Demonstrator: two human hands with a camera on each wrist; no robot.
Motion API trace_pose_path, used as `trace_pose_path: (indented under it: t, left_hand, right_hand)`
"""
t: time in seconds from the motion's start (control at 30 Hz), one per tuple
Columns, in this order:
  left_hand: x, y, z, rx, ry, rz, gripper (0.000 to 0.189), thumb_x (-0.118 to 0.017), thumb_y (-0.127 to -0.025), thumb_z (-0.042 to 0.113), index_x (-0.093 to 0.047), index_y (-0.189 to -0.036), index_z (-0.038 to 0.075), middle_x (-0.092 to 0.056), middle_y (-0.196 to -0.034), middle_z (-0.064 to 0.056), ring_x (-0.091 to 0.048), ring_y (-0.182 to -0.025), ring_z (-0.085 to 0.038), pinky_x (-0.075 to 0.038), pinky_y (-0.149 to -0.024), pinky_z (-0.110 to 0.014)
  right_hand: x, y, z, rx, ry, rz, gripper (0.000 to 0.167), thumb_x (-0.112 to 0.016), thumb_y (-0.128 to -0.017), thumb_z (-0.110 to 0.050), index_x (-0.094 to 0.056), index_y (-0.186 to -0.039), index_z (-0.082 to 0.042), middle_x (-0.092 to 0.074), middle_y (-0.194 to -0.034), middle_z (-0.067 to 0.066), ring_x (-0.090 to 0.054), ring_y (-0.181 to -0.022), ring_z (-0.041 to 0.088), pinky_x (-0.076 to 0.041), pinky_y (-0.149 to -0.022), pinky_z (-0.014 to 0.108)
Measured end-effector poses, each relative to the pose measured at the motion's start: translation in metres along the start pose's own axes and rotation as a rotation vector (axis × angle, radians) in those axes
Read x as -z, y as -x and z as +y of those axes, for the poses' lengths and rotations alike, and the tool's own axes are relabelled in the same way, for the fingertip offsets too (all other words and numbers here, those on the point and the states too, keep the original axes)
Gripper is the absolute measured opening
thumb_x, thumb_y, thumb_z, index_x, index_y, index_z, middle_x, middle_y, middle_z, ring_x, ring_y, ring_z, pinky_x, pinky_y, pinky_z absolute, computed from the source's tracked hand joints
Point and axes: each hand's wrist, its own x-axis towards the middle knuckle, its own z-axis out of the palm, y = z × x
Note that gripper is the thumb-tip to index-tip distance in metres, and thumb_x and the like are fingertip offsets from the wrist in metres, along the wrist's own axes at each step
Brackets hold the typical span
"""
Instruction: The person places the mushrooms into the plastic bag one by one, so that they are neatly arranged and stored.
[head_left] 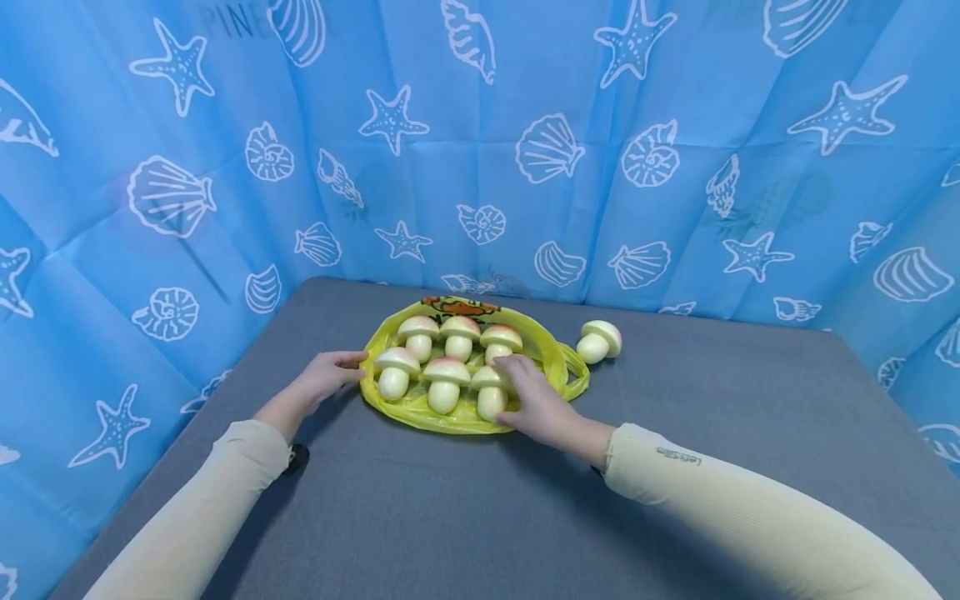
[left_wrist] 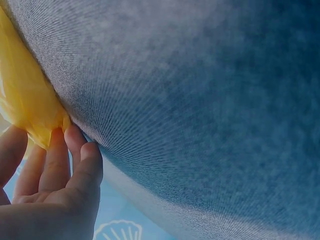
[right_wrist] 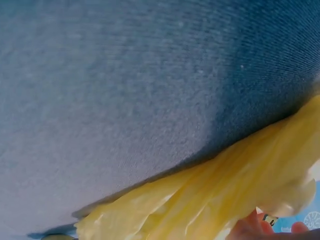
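Observation:
In the head view a yellow plastic bag (head_left: 420, 419) lies with its mouth spread, and several model mushrooms (head_left: 444, 398) with white stems and pale, pink-tinged caps sit in it. My left hand (head_left: 326, 379) pinches the bag's left edge; the left wrist view shows fingertips against the yellow plastic. My right hand (head_left: 538, 407) reaches over the bag's right side, thumb and fingers around the front-right mushroom (head_left: 489, 402), hiding part of it. In the right wrist view the bag (right_wrist: 185, 200) covers most of the fingers.
One more mushroom (head_left: 600, 342) lies outside the bag on the grey cloth-covered table (head_left: 420, 517), beyond the bag's handle loop (head_left: 576, 379). A blue curtain (head_left: 480, 167) with white shells and starfish hangs behind the table and along its sides.

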Motion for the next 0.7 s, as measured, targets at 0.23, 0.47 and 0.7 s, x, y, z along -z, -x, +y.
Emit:
trace_pose_path:
  t: [0.23,0.47,0.7]
  left_hand:
    - [0.001,0.002,0.001,-0.012,-0.001,0.0,0.051,-0.052,-0.101,0.012,-0.036,-0.147,-0.002,-0.035,-0.15,-0.026,-0.03,-0.138,-0.041,-0.029,-0.11,-0.053]
    - [0.0,0.0,-0.001,-0.011,0.0,0.006,0.051,-0.052,-0.101,0.012,-0.036,-0.147,-0.002,-0.035,-0.15,-0.025,-0.03,-0.138,-0.04,-0.029,-0.111,-0.053]
    - [0.0,-0.003,-0.003,-0.012,0.007,0.005,0.051,-0.051,-0.101,0.012,-0.037,-0.147,-0.002,-0.035,-0.15,-0.025,-0.03,-0.138,-0.04,-0.028,-0.111,-0.053]
  right_hand:
    - [0.009,0.004,0.0,-0.012,-0.011,0.031,0.073,-0.079,-0.08,-0.005,-0.039,-0.141,0.005,-0.037,-0.142,0.026,-0.04,-0.13,0.04,-0.042,-0.101,0.051]
    - [0.018,0.009,0.0,-0.026,-0.029,0.055,0.072,-0.079,-0.08,-0.005,-0.04,-0.139,0.007,-0.039,-0.141,0.025,-0.039,-0.13,0.039,-0.04,-0.102,0.052]
    - [0.03,0.014,0.004,-0.028,0.002,0.114,0.068,-0.079,-0.08,-0.004,-0.043,-0.137,0.007,-0.043,-0.138,0.026,-0.04,-0.13,0.041,-0.038,-0.103,0.054]
